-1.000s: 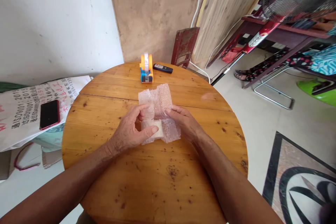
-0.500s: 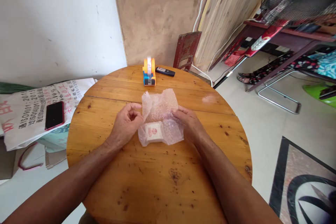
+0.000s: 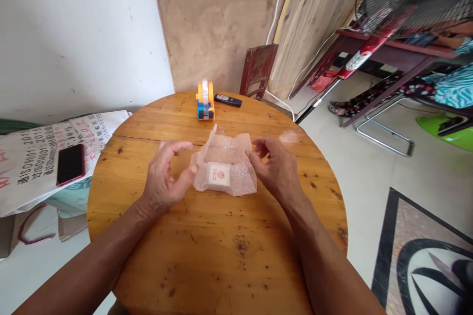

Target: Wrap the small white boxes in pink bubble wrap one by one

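Observation:
A small white box [image 3: 219, 174] with a red print lies on an opened sheet of bubble wrap [image 3: 243, 177] in the middle of the round wooden table [image 3: 207, 246]. The wrap's left side stands up in a crumpled fold. To its left, my left hand [image 3: 166, 172] is open, thumb and fingers spread, the thumb tip close to the wrap's edge. On the other side my right hand [image 3: 275, 165] has its fingers curled and apart with nothing in them. Its thumb tip is near the wrap's right edge; whether it touches, I cannot tell.
Behind the wrap stand an orange and blue tape dispenser [image 3: 205, 101] and a dark remote control [image 3: 228, 100]. A phone [image 3: 70, 164] lies on a printed white sack [image 3: 33, 152] at left. A chair [image 3: 258, 71], a fan [image 3: 414, 0] and a seated person's legs [image 3: 377, 91] are beyond.
Both hands have let go of the bubble wrap and opened, my left moving left and my right slightly right. The wrap's left fold now stands higher. The view has shifted a little.

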Available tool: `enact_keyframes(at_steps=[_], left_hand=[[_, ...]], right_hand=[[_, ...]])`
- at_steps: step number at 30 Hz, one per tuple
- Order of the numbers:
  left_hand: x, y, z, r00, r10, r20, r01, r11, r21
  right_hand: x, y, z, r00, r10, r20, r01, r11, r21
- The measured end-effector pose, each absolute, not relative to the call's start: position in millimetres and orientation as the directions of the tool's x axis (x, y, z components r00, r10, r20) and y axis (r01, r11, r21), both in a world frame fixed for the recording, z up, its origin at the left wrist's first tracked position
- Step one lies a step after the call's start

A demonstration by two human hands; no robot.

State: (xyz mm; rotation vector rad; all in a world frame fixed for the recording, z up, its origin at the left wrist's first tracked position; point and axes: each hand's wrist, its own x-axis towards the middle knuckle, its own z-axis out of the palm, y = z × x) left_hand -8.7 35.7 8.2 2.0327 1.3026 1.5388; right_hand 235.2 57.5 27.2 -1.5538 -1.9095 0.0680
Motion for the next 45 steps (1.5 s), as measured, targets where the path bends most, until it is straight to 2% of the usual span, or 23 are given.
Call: enact_keyframes(at_steps=[2, 4, 6, 8, 11, 13, 15, 17, 20, 21, 23, 25, 27, 30, 32, 35, 40, 43, 45], left_hand=[[-6.9, 30.8, 11.0, 0.207, 0.723, 0.66, 0.476, -0.663, 0.577], [-6.9, 30.7, 8.7, 0.337, 0.707, 0.622, 0.48, -0.697, 0.532], [-8.8, 33.8, 3.1, 0.399, 0.728, 0.557, 0.537, -0.678, 0.502], [-12.1, 37.5, -1.9, 0.377, 0.789, 0.484, 0.624, -0.603, 0.497], [-16.7, 40.8, -2.5, 0.274, 0.903, 0.33, 0.667, -0.425, 0.612], [-18.2, 40.9, 1.2, 0.222, 0.944, 0.244, 0.625, -0.33, 0.708], [-18.4, 40.1, 5.4, 0.176, 0.959, 0.223, 0.576, -0.284, 0.766], [-18.5, 39.3, 8.0, 0.127, 0.966, 0.225, 0.533, -0.258, 0.806], [-20.6, 39.5, 8.2, 0.087, 0.98, 0.179, 0.457, -0.199, 0.867], [-21.8, 40.0, 7.5, 0.1, 0.983, 0.152, 0.448, -0.181, 0.876], [-24.1, 41.4, 5.7, 0.169, 0.981, 0.099, 0.489, -0.171, 0.855], [-25.0, 42.8, 3.9, 0.231, 0.97, 0.071, 0.579, -0.196, 0.791], [-23.7, 43.3, 2.4, 0.238, 0.965, 0.107, 0.638, -0.238, 0.733], [-18.1, 41.9, 0.4, 0.272, 0.915, 0.298, 0.633, -0.403, 0.66], [-13.6, 39.9, -1.7, 0.363, 0.845, 0.392, 0.597, -0.534, 0.599], [-7.7, 36.7, -6.6, 0.498, 0.783, 0.374, 0.533, -0.616, 0.58], [-1.4, 35.9, -16.4, 0.56, 0.79, 0.25, 0.474, -0.553, 0.685], [2.6, 39.2, -22.6, 0.554, 0.809, 0.199, 0.467, -0.499, 0.73], [5.7, 41.7, -26.3, 0.557, 0.815, 0.162, 0.504, -0.486, 0.714]], right_hand=[[229.2, 46.4, 33.5, -0.298, 0.789, 0.538, 0.684, 0.569, -0.457], [222.8, 38.7, 35.3, -0.472, 0.73, 0.494, 0.529, 0.683, -0.504], [219.0, 37.7, 32.1, -0.518, 0.763, 0.387, 0.527, 0.641, -0.558], [219.0, 42.9, 26.7, -0.465, 0.846, 0.259, 0.624, 0.521, -0.582], [224.1, 52.3, 24.0, -0.337, 0.933, 0.125, 0.724, 0.342, -0.599], [228.3, 53.4, 29.5, -0.293, 0.947, 0.132, 0.688, 0.304, -0.659], [231.8, 49.5, 39.4, -0.347, 0.927, 0.145, 0.56, 0.328, -0.761], [234.0, 43.7, 49.7, -0.538, 0.841, 0.06, 0.404, 0.319, -0.858], [234.8, 38.5, 57.4, -0.845, 0.507, -0.17, 0.325, 0.236, -0.916], [234.6, 38.5, 57.2, -0.884, 0.412, -0.222, 0.337, 0.233, -0.912], [234.5, 40.7, 53.8, -0.894, 0.348, -0.283, 0.378, 0.243, -0.893], [235.3, 44.2, 48.9, -0.857, 0.428, -0.287, 0.411, 0.23, -0.882], [236.3, 47.1, 44.7, -0.776, 0.582, -0.244, 0.434, 0.211, -0.876], [235.8, 48.8, 40.6, -0.598, 0.788, -0.148, 0.499, 0.22, -0.838], [234.3, 48.9, 37.6, -0.507, 0.854, -0.118, 0.575, 0.233, -0.784], [232.3, 49.3, 30.5, -0.46, 0.884, -0.083, 0.649, 0.272, -0.71], [229.1, 50.1, 16.7, -0.59, 0.804, 0.074, 0.596, 0.496, -0.632], [227.1, 49.5, 14.6, -0.603, 0.797, 0.042, 0.636, 0.512, -0.577], [227.5, 49.4, 17.2, -0.586, 0.81, 0.012, 0.662, 0.488, -0.569]])
